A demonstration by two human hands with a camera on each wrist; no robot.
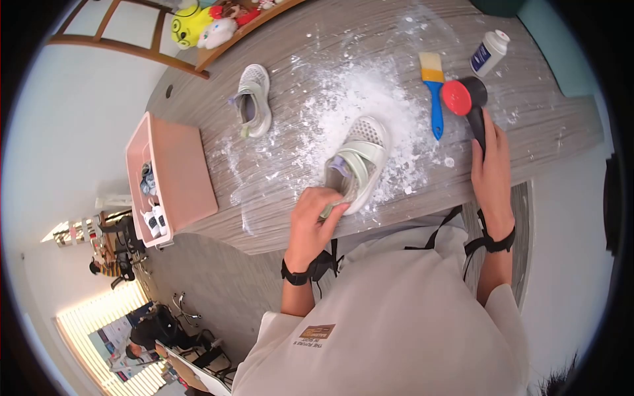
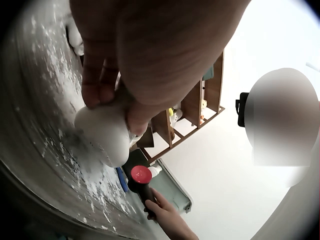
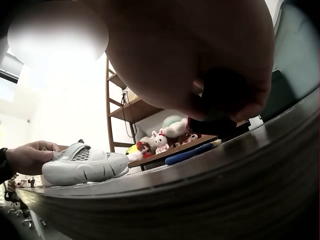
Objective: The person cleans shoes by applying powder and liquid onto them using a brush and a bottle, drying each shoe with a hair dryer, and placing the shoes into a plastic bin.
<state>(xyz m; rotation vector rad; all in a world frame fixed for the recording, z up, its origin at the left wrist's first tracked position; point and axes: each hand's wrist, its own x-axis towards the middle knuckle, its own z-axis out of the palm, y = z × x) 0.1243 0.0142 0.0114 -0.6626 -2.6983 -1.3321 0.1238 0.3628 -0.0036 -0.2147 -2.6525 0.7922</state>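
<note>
My left hand [image 1: 310,221] pinches the heel of a pale grey-white shoe [image 1: 371,142] with a perforated toe and a strap. The shoe rests on white powder [image 1: 360,92] spread over the table, toe pointing away from me. In the left wrist view its rounded white heel [image 2: 107,132] shows under my fingers. My right hand [image 1: 494,171] grips the black handle of a tool with a round red-faced head [image 1: 457,97], at the table's right. Just left of that head lies a blue-handled paintbrush [image 1: 434,92] with pale bristles.
The matching shoe [image 1: 253,99] stands at the far left of the powder. A pink bin [image 1: 188,175] with shoes inside is at the left edge. A white bottle [image 1: 489,54] lies at the back right. Plush toys [image 1: 211,26] sit on a wooden shelf behind.
</note>
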